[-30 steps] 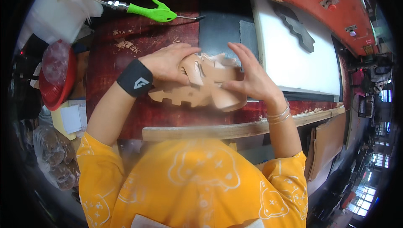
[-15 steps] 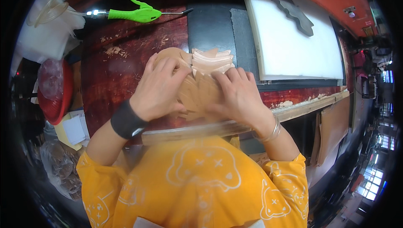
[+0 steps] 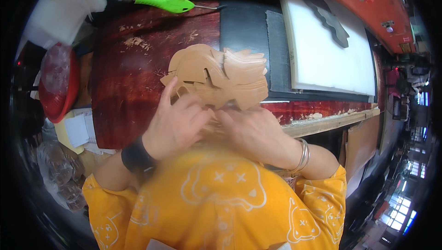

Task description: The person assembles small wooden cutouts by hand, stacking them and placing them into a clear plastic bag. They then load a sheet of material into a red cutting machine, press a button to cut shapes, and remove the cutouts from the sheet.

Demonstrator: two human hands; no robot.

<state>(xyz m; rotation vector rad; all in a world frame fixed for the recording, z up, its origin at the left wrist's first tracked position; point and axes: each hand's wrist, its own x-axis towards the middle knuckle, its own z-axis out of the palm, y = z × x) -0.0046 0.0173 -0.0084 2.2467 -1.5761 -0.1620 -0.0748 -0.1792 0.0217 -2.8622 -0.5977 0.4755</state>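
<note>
Person wears a yellow short-sleeved shirt (image 3: 221, 204) with white outline cartoon prints, a black wristband (image 3: 136, 156) just left of the shirt's chest print, and stacked thin silver bangles (image 3: 302, 156) just right of it.

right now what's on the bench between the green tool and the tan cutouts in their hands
Only bare red benchtop lies between the green tool and the tan cutouts, in the head view.

My left hand (image 3: 172, 128) and right hand (image 3: 258, 135) cover the lower edge of the stack of tan cut-out pieces (image 3: 218, 77), so my grip on it is mostly hidden. My fingertips blur at frame centre. At the upper left, the white cloth (image 3: 64, 6) is cut off by the frame's dark rim.
</note>
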